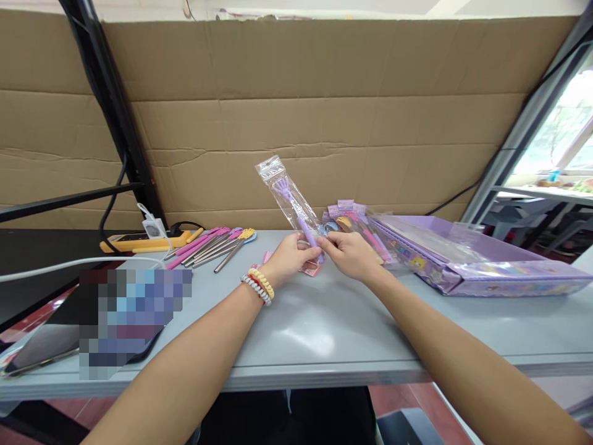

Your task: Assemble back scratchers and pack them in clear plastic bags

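A clear plastic bag (291, 199) holds a purple hand-shaped stick and tilts up to the left over the table. My left hand (293, 256) is closed on its lower end, thumb across the purple handle. Beside it, my right hand (347, 250) pinches the bag's bottom corner. Partly behind my left hand, a pink card (310, 268) lies on the table. Several bagged sticks (370, 238) with purple cards rest just beyond my right hand. To the left is a pile of loose metal and pink sticks (213, 246) with hand-shaped heads.
A purple open box (504, 285) stands on the grey table (306, 334) at the right. At the left are a yellow power strip (148, 242), a white cable (83, 264) and a blurred-out item by a phone. Cardboard (301, 80) lines the back.
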A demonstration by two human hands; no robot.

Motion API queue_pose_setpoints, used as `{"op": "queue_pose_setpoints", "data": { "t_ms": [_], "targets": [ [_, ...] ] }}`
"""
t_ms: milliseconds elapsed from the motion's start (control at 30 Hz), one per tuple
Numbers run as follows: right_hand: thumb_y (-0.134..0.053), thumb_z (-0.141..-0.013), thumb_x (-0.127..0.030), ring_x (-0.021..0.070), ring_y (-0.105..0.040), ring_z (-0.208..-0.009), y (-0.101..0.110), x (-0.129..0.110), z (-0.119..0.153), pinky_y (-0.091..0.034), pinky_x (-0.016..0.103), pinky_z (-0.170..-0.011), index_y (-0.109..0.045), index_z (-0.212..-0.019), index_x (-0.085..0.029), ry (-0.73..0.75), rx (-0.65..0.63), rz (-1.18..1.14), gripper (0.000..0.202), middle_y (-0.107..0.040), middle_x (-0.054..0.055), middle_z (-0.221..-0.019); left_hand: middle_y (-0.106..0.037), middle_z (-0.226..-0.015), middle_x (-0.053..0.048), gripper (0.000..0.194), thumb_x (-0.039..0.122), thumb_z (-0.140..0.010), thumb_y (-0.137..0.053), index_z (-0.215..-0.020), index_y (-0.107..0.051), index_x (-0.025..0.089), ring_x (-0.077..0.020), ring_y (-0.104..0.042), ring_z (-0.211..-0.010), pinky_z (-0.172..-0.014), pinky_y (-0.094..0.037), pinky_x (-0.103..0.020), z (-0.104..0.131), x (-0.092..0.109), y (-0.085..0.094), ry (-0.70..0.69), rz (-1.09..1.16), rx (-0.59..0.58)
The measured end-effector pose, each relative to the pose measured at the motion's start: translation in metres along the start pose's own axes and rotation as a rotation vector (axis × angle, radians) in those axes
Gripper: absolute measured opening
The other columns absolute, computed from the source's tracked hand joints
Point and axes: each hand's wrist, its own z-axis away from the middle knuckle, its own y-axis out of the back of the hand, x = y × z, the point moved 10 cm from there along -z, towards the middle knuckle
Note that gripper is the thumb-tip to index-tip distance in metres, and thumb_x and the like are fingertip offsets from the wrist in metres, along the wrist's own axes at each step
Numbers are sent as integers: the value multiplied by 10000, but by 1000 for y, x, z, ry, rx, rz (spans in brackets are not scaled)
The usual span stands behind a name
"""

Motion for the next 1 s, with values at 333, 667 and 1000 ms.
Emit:
{"op": "queue_pose_setpoints", "data": {
  "t_ms": [333, 667, 1000],
  "targets": [
    [-352, -869, -468, 87, -333, -479, -9, -2, 0, -257, 233, -490, -552, -595, -168, 48, -89, -50, 452, -392, -30, -476, -580, -753, -24, 162, 66, -794, -519, -945, -529, 124, -108, -583, -652, -606, -507, -268, -2, 6, 1, -43, 65, 68],
    [-329, -816, -648, 89, -293, -474, -32, 21, 6, -195, 255, -470, -354, -513, -182, -91, -341, 116, 557, -351, -25, -487, -573, -673, -42, 61, 80, -752, -505, -777, -549, 114, -100, -525, -524, -464, -441, -223, -3, -18, 19, 178, -318, 39],
    [-332, -831, -611, 110, -397, -517, -31, 32, 5, -239, 262, -507, -400, -566, -188, -127, -376, 215, 503, -508, 5, -568, -602, -699, -51, 115, 80, -708, -517, -799, -574, 119, -117, -549, -571, -520, -473, -235, 1, -28, 26, 297, -379, 24]
  ]
}}
